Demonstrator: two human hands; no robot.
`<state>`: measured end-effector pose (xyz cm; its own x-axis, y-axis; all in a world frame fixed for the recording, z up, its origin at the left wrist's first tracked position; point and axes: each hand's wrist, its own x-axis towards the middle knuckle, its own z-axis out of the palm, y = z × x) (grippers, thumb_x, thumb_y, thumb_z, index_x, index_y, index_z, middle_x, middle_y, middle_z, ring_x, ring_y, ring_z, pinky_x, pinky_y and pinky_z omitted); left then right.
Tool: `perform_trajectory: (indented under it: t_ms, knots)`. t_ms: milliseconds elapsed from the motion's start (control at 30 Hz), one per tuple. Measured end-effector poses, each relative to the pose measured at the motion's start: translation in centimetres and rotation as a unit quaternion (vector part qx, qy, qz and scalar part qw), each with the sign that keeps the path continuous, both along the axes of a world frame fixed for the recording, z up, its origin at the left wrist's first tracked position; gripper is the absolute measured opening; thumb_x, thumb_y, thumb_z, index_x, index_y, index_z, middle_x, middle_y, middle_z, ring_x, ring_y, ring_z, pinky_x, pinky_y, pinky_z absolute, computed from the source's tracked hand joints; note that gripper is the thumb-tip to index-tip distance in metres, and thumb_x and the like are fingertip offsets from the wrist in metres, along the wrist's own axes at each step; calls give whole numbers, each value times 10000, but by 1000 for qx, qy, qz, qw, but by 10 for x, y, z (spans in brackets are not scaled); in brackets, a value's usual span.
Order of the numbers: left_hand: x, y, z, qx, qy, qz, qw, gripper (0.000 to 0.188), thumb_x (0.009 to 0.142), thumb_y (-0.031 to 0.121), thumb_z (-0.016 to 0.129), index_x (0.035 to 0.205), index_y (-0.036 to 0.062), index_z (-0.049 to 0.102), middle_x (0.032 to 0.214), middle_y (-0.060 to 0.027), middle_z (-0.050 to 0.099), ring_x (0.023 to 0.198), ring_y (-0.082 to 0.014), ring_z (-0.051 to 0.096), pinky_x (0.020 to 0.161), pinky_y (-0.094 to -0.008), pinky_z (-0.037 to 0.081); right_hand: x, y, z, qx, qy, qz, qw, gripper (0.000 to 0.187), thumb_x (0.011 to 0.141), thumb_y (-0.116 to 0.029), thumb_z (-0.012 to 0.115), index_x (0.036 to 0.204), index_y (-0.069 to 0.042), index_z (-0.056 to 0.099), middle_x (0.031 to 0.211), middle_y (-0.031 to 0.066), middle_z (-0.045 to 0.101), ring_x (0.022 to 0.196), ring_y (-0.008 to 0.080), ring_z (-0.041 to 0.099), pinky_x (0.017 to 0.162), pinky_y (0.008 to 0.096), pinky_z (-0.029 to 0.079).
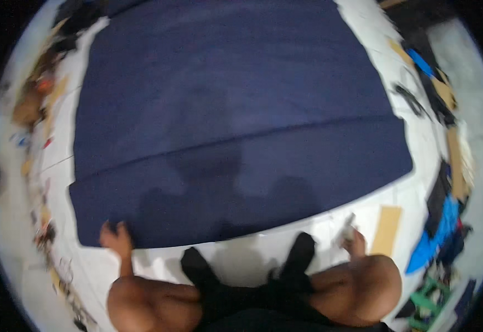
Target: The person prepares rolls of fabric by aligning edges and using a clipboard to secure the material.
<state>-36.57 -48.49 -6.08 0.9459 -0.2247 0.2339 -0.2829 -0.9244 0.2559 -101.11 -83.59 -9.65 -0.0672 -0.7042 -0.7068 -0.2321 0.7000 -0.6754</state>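
A large sheet of navy fabric point(241, 83) lies spread over a white surface, with a fold or overlapping edge running across its near part. At the fabric's near left corner is my left hand point(117, 239), fingers apart and touching the cloth. My right hand point(356, 243) is off the fabric, near its right front edge, its fingers closed round a small greyish object point(346, 229) that is too blurred to name. Beside that hand lies a tan rectangular strip point(386, 229), apparently card or board.
My black-covered feet point(299, 254) stand just in front of the fabric's near edge, between my bent knees. Down the right side lie a dark cord-like item point(410, 99), blue cloth point(435, 238) and a green plastic item point(432, 299). Assorted scraps point(45, 232) line the left side.
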Motion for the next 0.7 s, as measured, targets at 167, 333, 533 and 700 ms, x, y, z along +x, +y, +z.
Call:
perform_trajectory:
  t_ms: [167, 333, 533, 700]
  knots:
    - [-29, 57, -15, -370, 388, 343, 771, 673, 735, 612, 640, 1095, 82, 435, 859, -71, 518, 720, -195, 471, 710, -346, 423, 22, 15, 14, -15, -79, -217, 973, 432, 941, -354, 512, 1152, 22, 495, 948, 120, 586, 760, 192, 586, 717, 315, 511]
    - [-21, 80, -55, -521, 458, 264, 670, 463, 817, 512, 613, 979, 105, 462, 873, -57, 531, 727, -166, 526, 668, -335, 463, 15, 5, 23, -54, 1, -126, 991, 337, 905, -341, 599, 929, -5, 581, 754, 74, 602, 678, 159, 571, 664, 286, 492]
    - [-35, 49, -43, -564, 441, 299, 631, 340, 870, 387, 596, 1029, 99, 507, 912, -46, 575, 732, -165, 560, 613, -296, 486, 50, -25, 18, -104, -72, -271, 954, 300, 909, -282, 607, 861, 15, 599, 736, 67, 606, 659, 117, 570, 573, 242, 487]
    - [-3, 108, -65, -506, 492, 238, 668, 344, 886, 345, 579, 1095, 72, 564, 1043, -61, 617, 879, -186, 598, 716, -285, 509, 70, -46, 5, -59, -128, -192, 971, 352, 895, -358, 610, 891, -6, 609, 748, 55, 613, 679, 136, 593, 627, 289, 521]
